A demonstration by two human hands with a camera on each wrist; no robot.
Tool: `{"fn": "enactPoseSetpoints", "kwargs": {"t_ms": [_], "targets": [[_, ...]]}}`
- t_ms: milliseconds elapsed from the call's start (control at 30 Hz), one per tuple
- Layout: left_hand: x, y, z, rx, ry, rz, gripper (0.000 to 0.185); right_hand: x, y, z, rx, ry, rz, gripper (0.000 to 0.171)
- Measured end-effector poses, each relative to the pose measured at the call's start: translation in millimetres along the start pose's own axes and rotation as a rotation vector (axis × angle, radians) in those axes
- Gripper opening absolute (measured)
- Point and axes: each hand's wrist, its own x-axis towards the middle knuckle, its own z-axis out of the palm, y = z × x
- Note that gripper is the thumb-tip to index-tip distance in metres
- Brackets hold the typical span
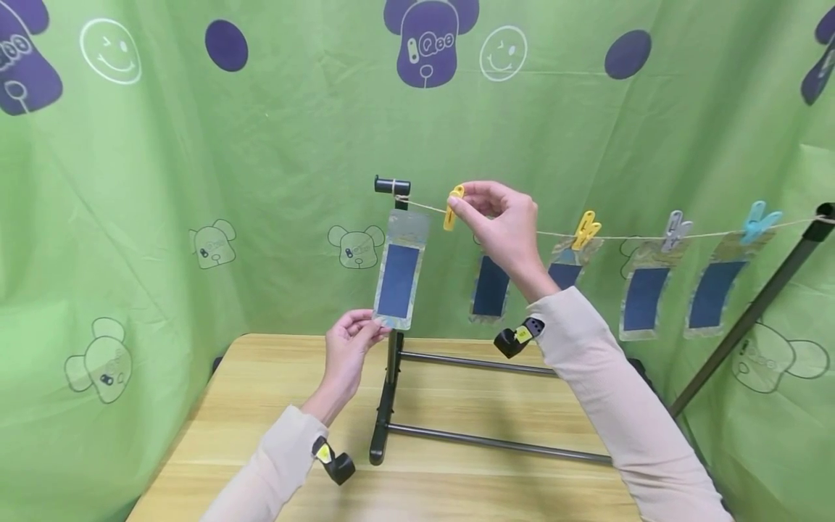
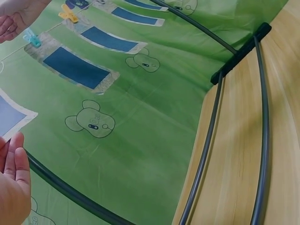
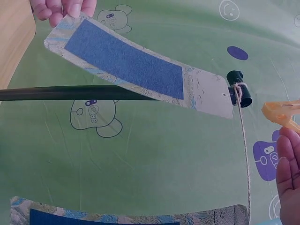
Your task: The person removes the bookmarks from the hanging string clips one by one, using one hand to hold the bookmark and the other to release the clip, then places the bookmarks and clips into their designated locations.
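In the head view my left hand [image 1: 346,351] pinches the lower corner of a long card [image 1: 399,279] with a dark blue rectangle and a patterned border. The card stands upright, its top end close to the string [image 1: 424,206] beside the left post. My right hand [image 1: 502,225] holds a yellow clothespin [image 1: 451,210] between thumb and fingers, over the string just right of the card. The right wrist view shows the card [image 3: 131,65] bowed slightly, its pale top end near the post's knob, with the clothespin [image 3: 279,112] apart from it.
Several similar cards hang along the string from a yellow clothespin [image 1: 587,230], a grey clothespin [image 1: 676,230] and a blue clothespin [image 1: 759,221]. A black stand [image 1: 385,406] with two low crossbars is on the wooden table [image 1: 261,406]. Green printed curtain [image 1: 293,145] surrounds it.
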Motion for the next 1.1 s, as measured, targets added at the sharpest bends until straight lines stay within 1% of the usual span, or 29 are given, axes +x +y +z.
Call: {"fn": "enactPoseSetpoints", "kwargs": {"t_ms": [100,333,500,667,767,933,1100], "targets": [[-0.6,0.7,-2.0,-0.007,0.000,0.007,0.020,-4.3,-9.1,-1.6,0.016,0.000,0.013,0.027],[-2.2,2.1,-5.9,-0.022,0.005,0.006,0.020,-8.9,-14.2,-2.9,0.022,0.004,0.027,0.027],[-3.7,2.7,-10.5,-0.022,0.004,0.001,0.020,-11.7,-12.5,-2.6,0.034,-0.004,0.037,0.028],[-4.4,3.6,-15.0,-0.016,0.017,-0.007,0.021,-16.1,-11.0,-2.0,0.050,-0.011,0.033,0.027],[-4.6,4.4,-17.2,-0.017,0.026,-0.007,0.021,-15.9,-2.3,-0.7,0.049,-0.013,0.029,0.027],[-5.3,5.5,-19.8,-0.023,0.041,-0.004,0.021,-13.2,22.5,2.6,0.048,-0.022,0.032,0.029],[-6.9,5.5,-22.3,-0.019,0.050,-0.006,0.021,-17.9,28.8,4.6,0.067,-0.034,0.032,0.031]]}}
